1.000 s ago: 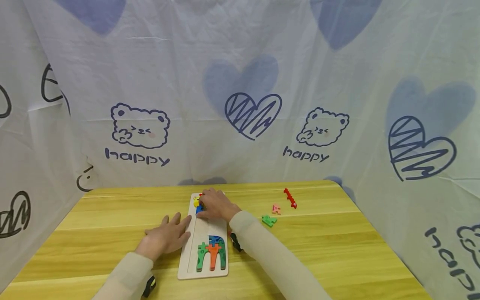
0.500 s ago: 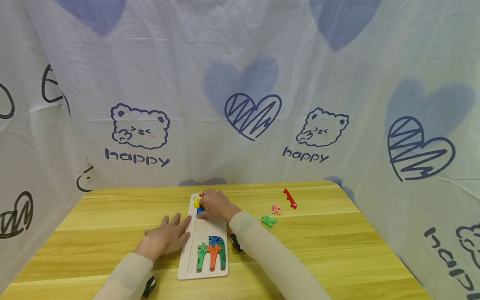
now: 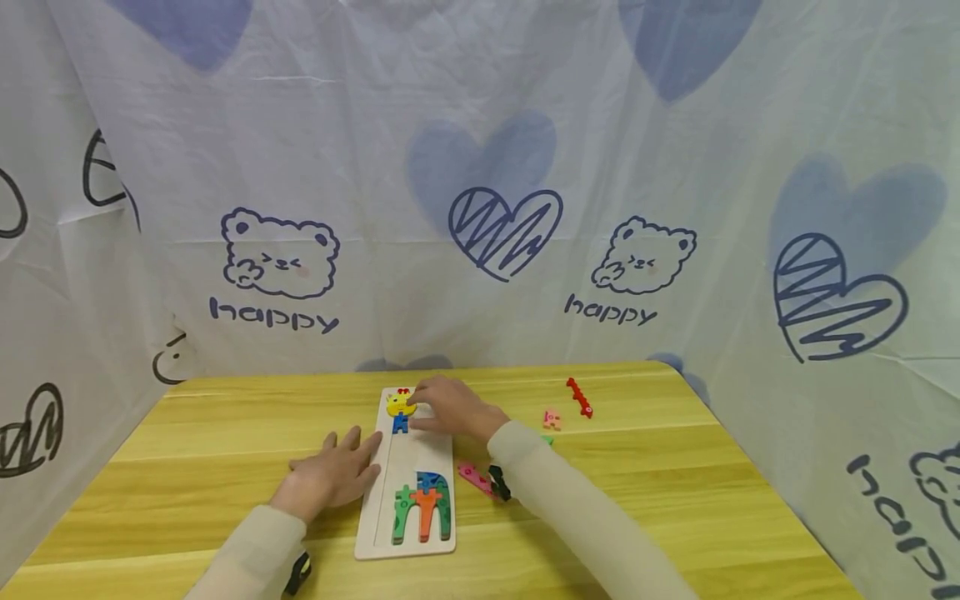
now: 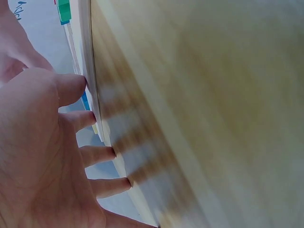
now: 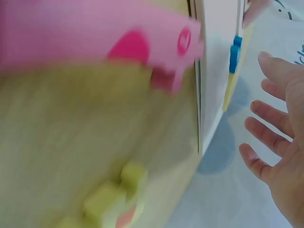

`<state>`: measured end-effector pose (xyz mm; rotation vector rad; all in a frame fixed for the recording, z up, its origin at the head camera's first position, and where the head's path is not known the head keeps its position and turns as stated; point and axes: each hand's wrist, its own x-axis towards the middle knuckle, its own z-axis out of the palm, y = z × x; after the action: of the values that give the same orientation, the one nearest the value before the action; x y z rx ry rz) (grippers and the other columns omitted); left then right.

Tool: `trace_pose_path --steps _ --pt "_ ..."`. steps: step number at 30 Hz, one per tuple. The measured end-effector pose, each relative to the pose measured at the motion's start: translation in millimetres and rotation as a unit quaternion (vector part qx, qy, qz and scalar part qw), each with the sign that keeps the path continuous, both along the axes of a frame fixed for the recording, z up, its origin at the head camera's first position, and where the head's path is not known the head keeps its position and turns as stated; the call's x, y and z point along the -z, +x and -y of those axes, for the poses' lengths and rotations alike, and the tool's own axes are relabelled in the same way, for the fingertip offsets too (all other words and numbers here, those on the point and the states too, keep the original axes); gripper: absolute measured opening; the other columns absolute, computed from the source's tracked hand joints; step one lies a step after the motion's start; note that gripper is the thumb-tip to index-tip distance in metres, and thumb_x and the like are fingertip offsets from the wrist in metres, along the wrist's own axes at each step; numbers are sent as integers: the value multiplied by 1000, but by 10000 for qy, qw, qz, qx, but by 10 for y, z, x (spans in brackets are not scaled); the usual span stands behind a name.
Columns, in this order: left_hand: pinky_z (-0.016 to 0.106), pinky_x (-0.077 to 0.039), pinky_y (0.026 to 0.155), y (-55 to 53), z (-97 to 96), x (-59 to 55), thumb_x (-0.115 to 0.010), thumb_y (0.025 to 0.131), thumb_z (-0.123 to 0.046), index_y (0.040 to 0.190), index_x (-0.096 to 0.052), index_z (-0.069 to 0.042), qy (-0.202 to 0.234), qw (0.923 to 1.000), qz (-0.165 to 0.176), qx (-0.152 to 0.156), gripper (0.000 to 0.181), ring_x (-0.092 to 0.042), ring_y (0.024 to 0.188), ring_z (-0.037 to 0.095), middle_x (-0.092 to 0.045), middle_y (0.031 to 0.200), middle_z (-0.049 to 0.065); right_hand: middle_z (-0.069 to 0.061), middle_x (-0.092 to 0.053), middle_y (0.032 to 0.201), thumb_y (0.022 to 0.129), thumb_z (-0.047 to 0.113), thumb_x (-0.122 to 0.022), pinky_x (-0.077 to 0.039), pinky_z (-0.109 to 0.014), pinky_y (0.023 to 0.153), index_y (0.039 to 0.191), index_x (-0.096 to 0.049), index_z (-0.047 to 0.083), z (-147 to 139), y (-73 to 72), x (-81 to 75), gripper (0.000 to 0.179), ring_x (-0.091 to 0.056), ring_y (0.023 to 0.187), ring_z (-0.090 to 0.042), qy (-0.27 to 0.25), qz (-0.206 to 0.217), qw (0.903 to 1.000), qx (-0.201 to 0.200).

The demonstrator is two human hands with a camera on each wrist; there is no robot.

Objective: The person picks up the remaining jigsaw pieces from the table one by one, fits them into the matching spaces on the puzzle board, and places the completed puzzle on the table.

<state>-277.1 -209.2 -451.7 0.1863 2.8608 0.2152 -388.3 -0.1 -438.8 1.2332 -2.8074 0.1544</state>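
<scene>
A pale wooden puzzle board (image 3: 420, 450) lies lengthwise on the table. At its far end sit a yellow giraffe-like head piece (image 3: 397, 407) and a blue piece (image 3: 401, 425) joined below it. Green (image 3: 402, 508), orange (image 3: 426, 500) and dark blue (image 3: 432, 480) leg-end pieces fill the near end. My left hand (image 3: 333, 471) lies with fingers spread at the board's left edge; in the left wrist view its thumb meets that edge. My right hand (image 3: 459, 408) hovers over the far right of the board, fingers apart with nothing between them, beside the yellow head.
Right of the board lies a long pink piece (image 3: 475, 477), partly behind the wrist strap. Farther right are a small pink piece (image 3: 552, 418), a red piece (image 3: 580, 397) and a green piece (image 3: 547, 439) mostly hidden by the sleeve. A printed cloth (image 3: 390, 250) hangs behind the table.
My right hand has let go of the blue piece and drawn back to the right, uncovering the yellow head and blue piece. My left hand has stayed in place.
</scene>
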Motion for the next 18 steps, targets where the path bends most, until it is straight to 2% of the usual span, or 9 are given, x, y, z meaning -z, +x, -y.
trace_pose_path --steps 9,14,18 --pt "95 -27 92 26 -13 -11 -45 108 -43 162 -33 -19 99 9999 -57 -8 61 -25 150 61 -26 169 23 -8 -64 143 98 36 -71 -49 -44 115 134 -69 13 -526 73 -128 43 -59 133 -26 -407 144 9990 -129" --pt "95 -27 92 27 -12 -19 -45 108 -43 162 -33 -19 118 9999 -79 9 61 -25 150 61 -27 169 23 -13 -59 149 96 35 -74 -47 -50 116 137 -67 14 -854 94 -128 47 -55 138 -32 -606 -48 9979 -225" --pt "95 -27 92 30 -10 -24 -45 108 -43 162 -33 -19 109 9999 -65 -1 61 -25 150 61 -27 169 23 -13 -58 150 95 34 -74 -45 -53 117 137 -67 15 -1102 90 -107 47 -54 140 -34 -725 17 9973 -113"
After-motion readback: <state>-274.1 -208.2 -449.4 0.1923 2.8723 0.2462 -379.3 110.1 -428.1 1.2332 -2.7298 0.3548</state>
